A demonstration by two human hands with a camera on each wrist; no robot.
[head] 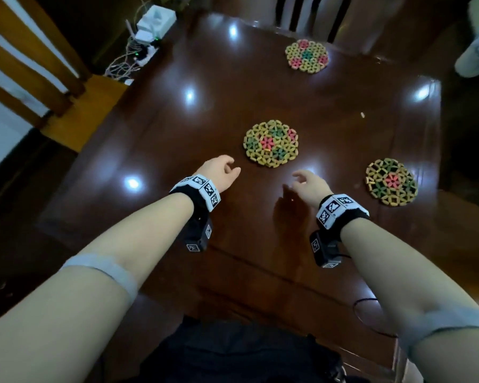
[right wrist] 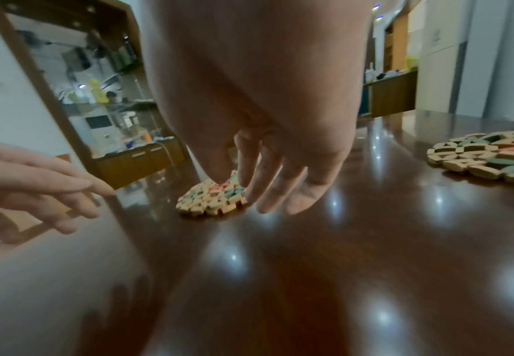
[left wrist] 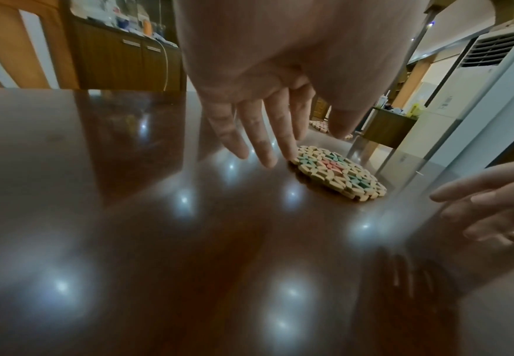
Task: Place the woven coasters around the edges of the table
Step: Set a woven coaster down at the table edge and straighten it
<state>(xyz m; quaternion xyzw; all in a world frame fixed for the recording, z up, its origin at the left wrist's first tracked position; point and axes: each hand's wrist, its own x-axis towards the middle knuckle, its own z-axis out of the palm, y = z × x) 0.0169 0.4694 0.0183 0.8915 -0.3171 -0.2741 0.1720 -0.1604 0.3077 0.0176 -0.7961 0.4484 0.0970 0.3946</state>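
Three round woven coasters lie flat on the dark glossy table (head: 163,139). One coaster (head: 270,143) sits mid-table, a second coaster (head: 306,55) near the far edge, a third coaster (head: 391,181) near the right edge. My left hand (head: 227,168) hovers just left of and nearer than the middle coaster (left wrist: 338,175), fingers (left wrist: 265,149) straight and empty. My right hand (head: 302,179) hovers between the middle coaster (right wrist: 210,200) and the right coaster (right wrist: 487,156), fingers (right wrist: 268,192) relaxed, holding nothing.
A wooden chair (head: 25,64) stands at the table's left side, another chair (head: 310,12) at the far side. A white box with tangled cables (head: 150,29) sits past the far left corner. Someone's white shoe (head: 476,53) shows at upper right.
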